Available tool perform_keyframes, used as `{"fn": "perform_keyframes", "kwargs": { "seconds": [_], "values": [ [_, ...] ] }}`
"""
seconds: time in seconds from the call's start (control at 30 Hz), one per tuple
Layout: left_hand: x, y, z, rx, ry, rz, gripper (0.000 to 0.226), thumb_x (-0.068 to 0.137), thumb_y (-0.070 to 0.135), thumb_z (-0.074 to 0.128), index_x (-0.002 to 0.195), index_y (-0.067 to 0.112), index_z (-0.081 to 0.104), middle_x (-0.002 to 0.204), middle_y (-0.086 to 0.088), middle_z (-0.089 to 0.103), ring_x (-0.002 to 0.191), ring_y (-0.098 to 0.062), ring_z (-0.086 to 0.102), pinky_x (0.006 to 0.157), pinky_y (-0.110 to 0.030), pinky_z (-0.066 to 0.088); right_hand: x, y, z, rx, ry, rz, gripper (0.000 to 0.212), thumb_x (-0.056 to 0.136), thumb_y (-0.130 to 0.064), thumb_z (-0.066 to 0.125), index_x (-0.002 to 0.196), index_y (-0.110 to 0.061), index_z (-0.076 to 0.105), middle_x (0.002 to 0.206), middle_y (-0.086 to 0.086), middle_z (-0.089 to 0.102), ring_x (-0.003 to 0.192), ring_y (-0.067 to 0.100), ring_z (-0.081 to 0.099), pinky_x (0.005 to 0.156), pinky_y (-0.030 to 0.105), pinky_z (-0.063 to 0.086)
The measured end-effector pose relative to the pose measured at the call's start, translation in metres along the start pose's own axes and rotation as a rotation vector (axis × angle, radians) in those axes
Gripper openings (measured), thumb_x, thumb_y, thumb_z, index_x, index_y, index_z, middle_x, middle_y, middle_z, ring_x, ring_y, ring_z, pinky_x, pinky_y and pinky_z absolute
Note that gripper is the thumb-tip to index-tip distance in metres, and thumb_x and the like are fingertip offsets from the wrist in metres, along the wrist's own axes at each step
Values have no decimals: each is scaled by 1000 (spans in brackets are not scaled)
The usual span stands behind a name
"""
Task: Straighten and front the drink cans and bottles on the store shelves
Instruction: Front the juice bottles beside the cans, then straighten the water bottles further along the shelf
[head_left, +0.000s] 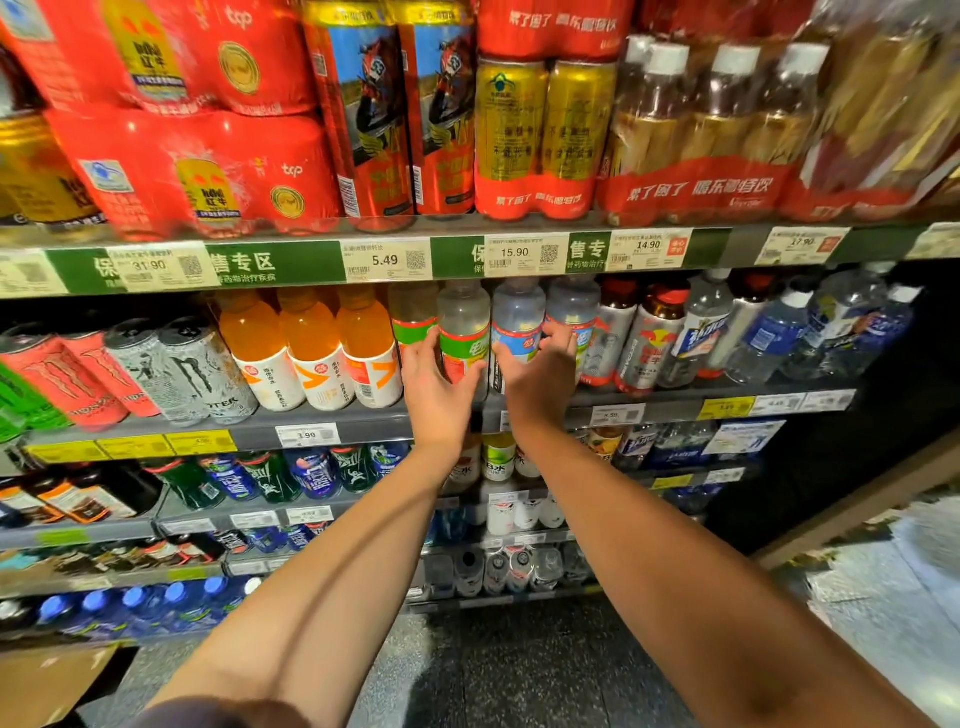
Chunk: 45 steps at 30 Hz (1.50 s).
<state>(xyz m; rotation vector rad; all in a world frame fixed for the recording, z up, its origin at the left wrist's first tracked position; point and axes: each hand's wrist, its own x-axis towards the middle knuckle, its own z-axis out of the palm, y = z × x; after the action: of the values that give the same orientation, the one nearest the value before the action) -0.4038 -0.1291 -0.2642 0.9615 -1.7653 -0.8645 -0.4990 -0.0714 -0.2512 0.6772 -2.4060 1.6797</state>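
On the second shelf from the top, my left hand grips a clear bottle with a green and red label; the fingers wrap its left side and the thumb its right. Right beside it, my right hand grips a clear bottle with a blue label, thumb on the left, fingers curled round the right. Both bottles stand upright at the shelf's front edge. A second green-label bottle and a second blue-label bottle flank them.
Three orange drink bottles and Monster cans stand to the left. Red-capped energy bottles and water bottles stand to the right. Red multipacks and tall cans fill the shelf above. Lower shelves hold more bottles.
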Motion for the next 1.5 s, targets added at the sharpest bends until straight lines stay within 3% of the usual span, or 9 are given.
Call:
{"fn": "perform_keyframes", "kwargs": {
  "seconds": [0.23, 0.47, 0.6, 0.8, 1.03, 1.13, 1.2, 1.37, 1.5],
  "values": [
    [0, -4, -3, -11, -7, -1, 69, 82, 28, 80, 141, 13, 47, 131, -3, 56, 124, -16, 52, 107, -40, 44, -17, 8, 5, -37, -35, 26, 55, 76, -18, 71, 123, -1, 47, 114, 18, 56, 103, 34, 56, 88, 47, 49],
    [-9, 0, -5, -42, 27, 14, 57, 82, 17, 79, 133, 9, 54, 117, -7, 58, 106, -8, 53, 97, -16, 44, -15, 14, 6, -48, -51, 18, 50, 73, -24, 77, 109, -8, 47, 104, 12, 55, 95, 30, 56, 82, 44, 47],
    [-18, 7, -3, -160, -7, 18, 37, 79, 19, 78, 107, 15, 54, 96, -4, 56, 83, -21, 54, 77, -43, 51, -23, 18, -6, -17, -44, 23, 42, 80, -35, 73, 105, -10, 52, 103, 8, 58, 97, 26, 55, 80, 36, 45],
    [-41, 22, 15, -182, -133, 8, 32, 83, 32, 78, 102, 26, 54, 95, 12, 57, 79, -14, 61, 67, -42, 55, -33, 26, -32, -33, 23, 65, 42, 83, -31, 74, 114, -12, 53, 111, 5, 59, 102, 22, 57, 85, 35, 49],
    [-58, 46, 41, -175, -275, 32, 28, 85, 34, 73, 109, 25, 61, 105, 5, 65, 86, -9, 64, 76, -34, 56, -12, 40, -79, -28, 149, 79, 44, 85, -47, 61, 113, -14, 52, 108, 9, 60, 99, 28, 59, 85, 45, 52],
    [-63, 57, 60, -212, -340, -35, 38, 85, 30, 75, 121, 22, 64, 114, 7, 69, 90, -2, 66, 75, -18, 55, 8, 55, -103, -53, 159, 139, 59, 87, -45, 62, 126, -2, 50, 126, 19, 57, 116, 34, 54, 100, 46, 45],
    [-68, 67, 75, -240, -362, -70, 37, 86, 23, 75, 121, 19, 65, 110, 13, 67, 87, 10, 63, 72, -6, 50, 23, 65, -114, -66, 189, 129, 55, 85, -54, 61, 114, -9, 53, 114, 16, 62, 107, 34, 59, 92, 49, 50],
    [-75, 77, 124, -240, -290, -77, 45, 80, 21, 73, 123, 15, 64, 121, -3, 68, 107, -21, 68, 91, -45, 57, 56, 84, -134, -78, 152, 32, 45, 85, -41, 72, 112, -10, 54, 111, 10, 60, 103, 30, 59, 87, 47, 52],
    [-75, 91, 146, -123, -199, -116, 54, 84, 22, 67, 136, 13, 56, 131, -7, 63, 119, -21, 61, 104, -42, 49, 71, 101, -135, -112, 6, -24, 58, 78, -42, 76, 120, -9, 54, 118, 9, 57, 110, 27, 56, 93, 29, 45]
  ]
}}
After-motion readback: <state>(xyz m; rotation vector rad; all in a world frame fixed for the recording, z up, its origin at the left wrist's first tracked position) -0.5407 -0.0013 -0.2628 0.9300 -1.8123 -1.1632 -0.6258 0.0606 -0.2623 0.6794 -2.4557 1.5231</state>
